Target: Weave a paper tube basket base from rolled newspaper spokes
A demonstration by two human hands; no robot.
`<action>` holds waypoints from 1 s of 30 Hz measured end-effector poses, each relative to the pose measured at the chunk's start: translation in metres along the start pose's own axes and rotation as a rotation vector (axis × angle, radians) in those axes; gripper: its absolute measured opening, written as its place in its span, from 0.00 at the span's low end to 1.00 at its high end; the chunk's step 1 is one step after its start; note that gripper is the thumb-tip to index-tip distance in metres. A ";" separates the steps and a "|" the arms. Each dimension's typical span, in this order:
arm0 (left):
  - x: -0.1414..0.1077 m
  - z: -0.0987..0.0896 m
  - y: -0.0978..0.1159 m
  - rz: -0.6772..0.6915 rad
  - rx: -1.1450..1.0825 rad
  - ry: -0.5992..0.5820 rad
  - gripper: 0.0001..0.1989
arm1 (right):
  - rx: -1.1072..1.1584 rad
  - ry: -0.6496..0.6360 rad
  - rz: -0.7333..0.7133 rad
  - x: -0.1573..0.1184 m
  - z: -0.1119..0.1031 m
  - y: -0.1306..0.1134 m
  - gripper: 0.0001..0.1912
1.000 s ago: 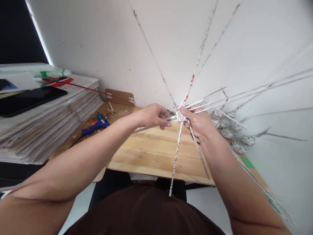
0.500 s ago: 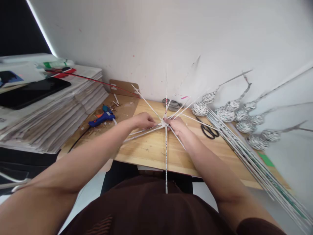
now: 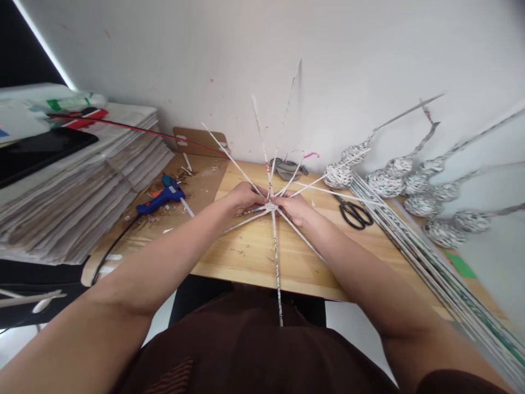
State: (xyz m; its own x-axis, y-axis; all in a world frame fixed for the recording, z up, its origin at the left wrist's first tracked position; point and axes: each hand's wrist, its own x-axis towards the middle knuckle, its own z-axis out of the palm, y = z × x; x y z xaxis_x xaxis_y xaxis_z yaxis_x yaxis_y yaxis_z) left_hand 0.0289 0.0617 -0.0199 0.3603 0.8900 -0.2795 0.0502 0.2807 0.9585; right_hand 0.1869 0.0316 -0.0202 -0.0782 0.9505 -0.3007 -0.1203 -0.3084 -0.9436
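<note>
Rolled newspaper sticks (image 3: 276, 257) radiate like spokes from a small woven centre (image 3: 270, 207), held just over the wooden table. My right hand (image 3: 292, 209) pinches this centre from the right, its thumb near the crossing. At the left of the centre, my left hand (image 3: 245, 198) has its fingers closed round a paper stick; the fingertips are partly hidden. One spoke points towards my body, and others rise towards the wall or slant out to both sides.
On the left lie a blue glue gun (image 3: 162, 198) and a tall newspaper stack (image 3: 135, 148) bearing a black phone (image 3: 45, 150). Black scissors (image 3: 355, 213), a bundle of paper sticks (image 3: 404, 251) and several woven gourd shapes (image 3: 385, 182) are on the right. A grey cloth (image 3: 289, 168) lies by the wall.
My left hand has moved in against the woven centre. The spokes have turned and tilted, with the upper ones leaning further left. The whole view has shifted slightly.
</note>
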 end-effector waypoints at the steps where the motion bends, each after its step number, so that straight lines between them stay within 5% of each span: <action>1: 0.000 0.000 0.001 0.016 0.034 0.009 0.09 | -0.006 -0.041 0.024 -0.001 -0.002 -0.002 0.05; 5: 0.001 0.002 0.008 0.102 0.283 0.085 0.11 | -0.042 -0.093 0.058 -0.001 -0.008 -0.007 0.03; 9: 0.005 0.003 0.016 0.163 0.460 0.130 0.11 | -0.085 -0.022 -0.072 0.004 -0.004 0.001 0.03; 15: 0.009 -0.002 0.017 0.069 0.327 0.017 0.11 | -0.029 0.065 -0.157 0.004 0.000 0.008 0.04; 26: 0.002 0.009 0.023 0.075 0.316 0.059 0.08 | -0.136 -0.061 0.066 -0.004 -0.020 -0.008 0.06; 30: 0.011 0.007 0.022 0.053 0.294 -0.017 0.06 | -0.250 0.050 -0.013 -0.003 -0.026 -0.005 0.09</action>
State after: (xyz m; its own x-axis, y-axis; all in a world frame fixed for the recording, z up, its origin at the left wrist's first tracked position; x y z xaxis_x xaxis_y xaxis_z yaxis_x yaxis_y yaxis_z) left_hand 0.0405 0.0756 -0.0017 0.3848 0.8939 -0.2300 0.2975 0.1158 0.9477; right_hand 0.2134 0.0318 -0.0182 -0.0285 0.9569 -0.2891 0.1285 -0.2833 -0.9504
